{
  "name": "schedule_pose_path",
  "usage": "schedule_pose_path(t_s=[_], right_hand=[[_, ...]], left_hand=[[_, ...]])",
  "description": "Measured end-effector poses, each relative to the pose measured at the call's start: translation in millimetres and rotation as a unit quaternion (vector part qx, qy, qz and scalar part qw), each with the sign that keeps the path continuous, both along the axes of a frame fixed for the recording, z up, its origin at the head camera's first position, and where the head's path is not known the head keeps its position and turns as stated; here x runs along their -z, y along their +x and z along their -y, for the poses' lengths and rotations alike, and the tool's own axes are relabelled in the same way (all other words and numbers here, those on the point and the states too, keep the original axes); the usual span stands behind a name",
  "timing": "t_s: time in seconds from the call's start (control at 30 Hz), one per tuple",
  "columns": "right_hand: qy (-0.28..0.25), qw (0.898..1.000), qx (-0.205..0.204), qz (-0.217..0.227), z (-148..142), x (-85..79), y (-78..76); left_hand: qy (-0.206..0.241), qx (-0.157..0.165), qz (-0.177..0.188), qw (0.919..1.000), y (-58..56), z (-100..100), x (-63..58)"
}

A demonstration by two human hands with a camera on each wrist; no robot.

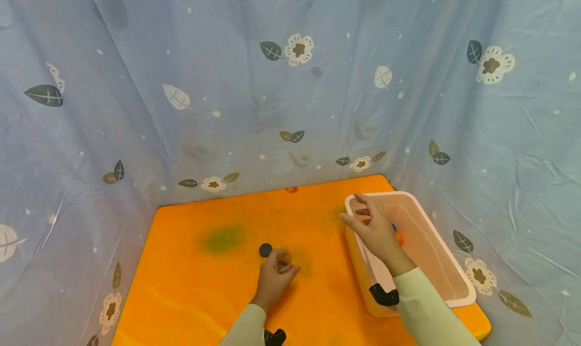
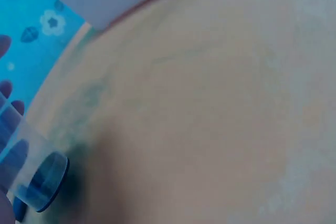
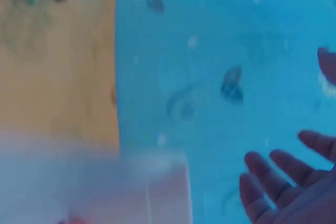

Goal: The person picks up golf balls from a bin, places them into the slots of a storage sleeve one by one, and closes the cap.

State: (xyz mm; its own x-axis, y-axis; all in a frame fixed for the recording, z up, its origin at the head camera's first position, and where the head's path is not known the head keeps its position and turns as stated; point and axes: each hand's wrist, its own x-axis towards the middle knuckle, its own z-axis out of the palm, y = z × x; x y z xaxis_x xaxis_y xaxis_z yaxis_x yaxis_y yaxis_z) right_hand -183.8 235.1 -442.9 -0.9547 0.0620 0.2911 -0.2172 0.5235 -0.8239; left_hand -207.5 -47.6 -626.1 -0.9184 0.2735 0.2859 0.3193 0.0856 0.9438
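My left hand (image 1: 271,280) holds a small clear plastic cup (image 2: 44,179) low over the orange table, fingers on one side and thumb on the other. A black round disc (image 1: 265,250), like a lid, lies on the table just beyond that hand. Over the near-left rim of a pale pink plastic tub (image 1: 438,255) hovers my right hand (image 1: 375,232), with fingers spread and nothing in its grasp. Inside the tub, partly hidden behind the right hand, are an orange item (image 1: 399,238) and a blue one (image 1: 393,227).
The orange table (image 1: 190,285) has greenish stains on its surface. Blue curtains (image 1: 254,94) with leaf and flower prints close in the back and both sides. The tub stands along the table's right edge, beside the curtain.
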Motion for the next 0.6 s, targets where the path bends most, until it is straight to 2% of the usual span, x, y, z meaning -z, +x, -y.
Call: schedule_pose_path(t_s=[0.07, 0.2, 0.4, 0.5, 0.6], right_hand=[[-0.006, 1.0, 0.005, 0.009, -14.1, -0.2, -10.5], [-0.02, 0.999, 0.018, 0.033, -39.2, 8.3, -26.9], [0.012, 0.997, 0.023, 0.078, -68.6, 39.9, -50.1], [0.038, 0.993, 0.028, 0.105, -82.5, 56.2, -58.9], [0.056, 0.989, 0.029, 0.131, -92.9, 71.0, -66.5]], left_hand=[[-0.004, 0.0, -0.011, 0.9999, -2.4, 1.2, 1.8], [-0.026, 0.006, -0.032, 0.9991, 1.3, 3.9, -12.2], [-0.052, 0.016, -0.078, 0.9955, 8.9, 11.7, -33.0], [-0.069, 0.02, -0.085, 0.9938, 11.7, 16.7, -46.5], [-0.066, 0.033, -0.08, 0.994, 14.8, 20.9, -58.7]])
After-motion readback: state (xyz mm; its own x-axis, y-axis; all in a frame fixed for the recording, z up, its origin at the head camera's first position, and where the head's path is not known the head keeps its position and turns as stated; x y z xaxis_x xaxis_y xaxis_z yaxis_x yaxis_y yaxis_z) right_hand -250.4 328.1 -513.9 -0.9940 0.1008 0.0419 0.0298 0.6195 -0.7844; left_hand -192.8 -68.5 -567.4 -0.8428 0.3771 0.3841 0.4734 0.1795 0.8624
